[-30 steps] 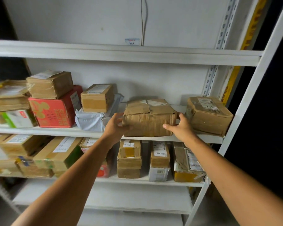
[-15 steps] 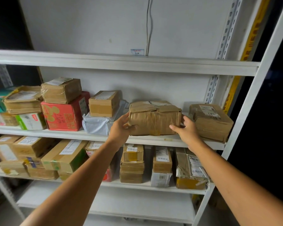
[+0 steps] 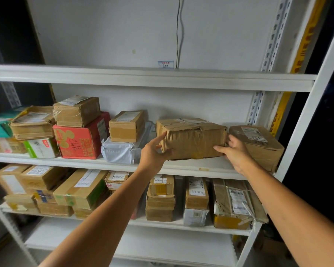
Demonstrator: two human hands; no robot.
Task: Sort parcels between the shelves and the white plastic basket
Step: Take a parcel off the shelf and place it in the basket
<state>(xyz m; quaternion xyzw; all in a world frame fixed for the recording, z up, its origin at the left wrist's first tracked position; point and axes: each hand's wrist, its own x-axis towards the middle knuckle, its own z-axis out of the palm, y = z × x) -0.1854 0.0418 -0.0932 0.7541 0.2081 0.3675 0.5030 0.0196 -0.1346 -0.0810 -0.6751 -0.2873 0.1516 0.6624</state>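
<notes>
A crumpled brown taped parcel [image 3: 192,138] rests on the middle shelf [image 3: 181,167] of the white rack, between a stack on a grey bag and another brown box. My left hand [image 3: 154,153] holds its left front corner, index finger up the left face and thumb on the front. At the parcel's lower right corner is my right hand [image 3: 232,151], which grips it with the thumb along the front edge and the fingers hidden behind that end. The white plastic basket is out of view.
A brown box [image 3: 258,145] sits just right of the parcel, close to my right fingers. To the left lie a small box [image 3: 126,125] on a grey bag [image 3: 121,151] and a red carton [image 3: 79,141]. Several parcels fill the lower shelf [image 3: 181,225]. The top shelf [image 3: 152,77] carries nothing.
The parcel has slid further back onto the middle shelf, both hands staying at its ends. My head has tilted up, so the shelves sit lower in view.
</notes>
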